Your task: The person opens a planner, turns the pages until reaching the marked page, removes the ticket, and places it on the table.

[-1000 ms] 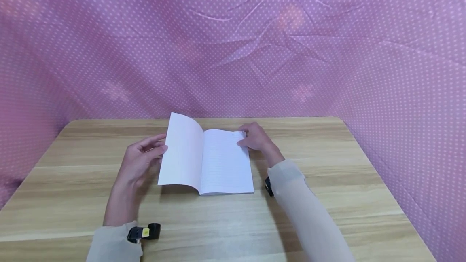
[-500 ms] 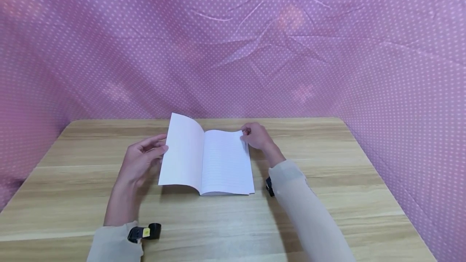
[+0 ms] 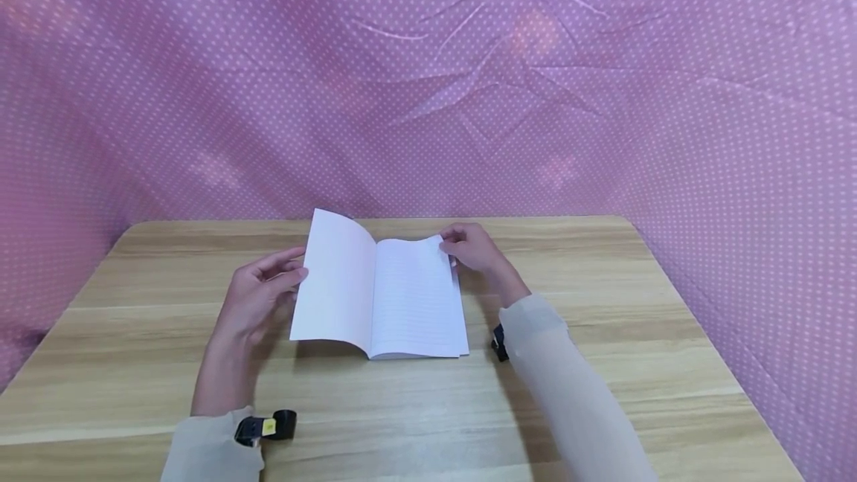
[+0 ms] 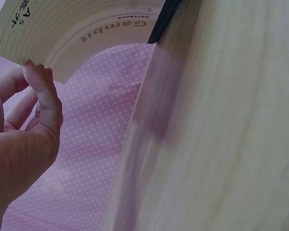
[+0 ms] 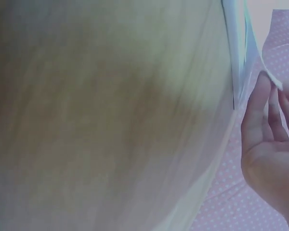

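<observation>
A notebook (image 3: pixel 415 303) with ruled pages lies open on the wooden table. My left hand (image 3: pixel 257 292) holds up its front cover (image 3: pixel 335 281) by the outer edge, thumb on the inner side. In the left wrist view the outside of that cover (image 4: pixel 111 26) shows printed lettering, with fingertips at its edge. At the top right corner of the pages, my right hand (image 3: pixel 472 248) pinches a lifted page, whose corner bends up from the stack. The right wrist view shows the page edge (image 5: pixel 260 50) between thumb and fingers of that hand (image 5: pixel 274 149), apart from the pages below.
The wooden table (image 3: pixel 602 363) extends on all sides of the notebook. A pink dotted cloth (image 3: pixel 428 95) hangs behind and beside it. Each wrist wears a black strap device, the left one (image 3: pixel 268 426) with a yellow tag.
My right hand has gone from touching the right page's edge to pinching its top corner and raising it off the stack. The left hand and cover stay nearly still.
</observation>
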A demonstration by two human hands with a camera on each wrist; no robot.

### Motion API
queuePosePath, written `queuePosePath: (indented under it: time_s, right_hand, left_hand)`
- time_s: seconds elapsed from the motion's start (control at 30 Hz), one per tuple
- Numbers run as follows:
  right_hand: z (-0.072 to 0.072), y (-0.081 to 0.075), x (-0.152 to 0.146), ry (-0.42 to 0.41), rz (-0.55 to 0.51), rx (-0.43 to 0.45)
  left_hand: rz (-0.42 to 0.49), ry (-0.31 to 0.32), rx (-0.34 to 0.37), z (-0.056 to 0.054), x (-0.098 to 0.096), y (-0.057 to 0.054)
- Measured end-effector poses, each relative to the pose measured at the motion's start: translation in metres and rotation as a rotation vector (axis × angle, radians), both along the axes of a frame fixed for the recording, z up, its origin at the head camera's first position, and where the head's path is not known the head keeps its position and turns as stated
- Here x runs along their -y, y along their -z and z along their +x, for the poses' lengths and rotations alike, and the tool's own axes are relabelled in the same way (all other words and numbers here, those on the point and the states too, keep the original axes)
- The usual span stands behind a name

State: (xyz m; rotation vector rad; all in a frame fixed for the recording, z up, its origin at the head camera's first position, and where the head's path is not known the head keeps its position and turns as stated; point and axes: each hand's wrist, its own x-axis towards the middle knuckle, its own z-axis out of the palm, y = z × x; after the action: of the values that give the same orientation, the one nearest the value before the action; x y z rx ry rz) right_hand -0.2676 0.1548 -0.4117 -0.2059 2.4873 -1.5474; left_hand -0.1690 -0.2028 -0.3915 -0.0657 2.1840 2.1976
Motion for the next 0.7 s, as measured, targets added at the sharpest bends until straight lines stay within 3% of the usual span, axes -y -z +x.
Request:
queuePosePath:
  time_s: [0.27, 0.7]
  right_hand:
    - [0.007, -0.003, -0.009, -0.032, -0.126, 0.090]
    - [0.015, -0.010, -0.008, -0.055, -0.220, 0.099]
  left_hand:
    - [0.047, 0.014, -0.003, 0.001, 0.002, 0.001]
    - [0.040, 0.023, -0.004, 0.002, 0.002, -0.001]
